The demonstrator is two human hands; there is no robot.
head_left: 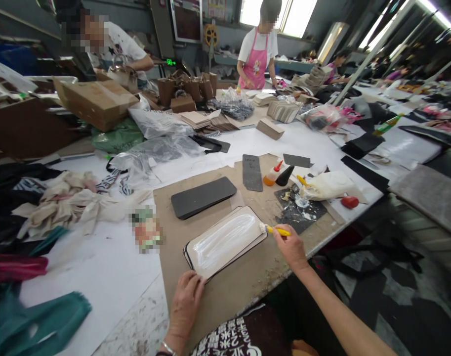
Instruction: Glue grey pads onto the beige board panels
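Note:
My right hand (290, 247) is closed around the yellow handle of a glue brush (279, 231). The brush's whitish bristles touch the right end of a beige, round-cornered panel (225, 242). Wet white streaks run along the panel's face, and other dark-edged panels lie beneath it. At the panel's near left corner, my left hand (188, 299) grips the edge with its fingers pressed together; the thumb's hold is partly hidden. Beyond lies a stack of dark grey panels (204, 198), with a single grey piece (252, 173) to its right.
Brown board (214, 306) covers the work area. To the right are a glue-smeared dark sheet (301, 210), a white glue bag (331, 185), a red-tipped bottle (271, 174) and a black cone (284, 176). Cloth scraps (62, 198) lie left; people work across the table.

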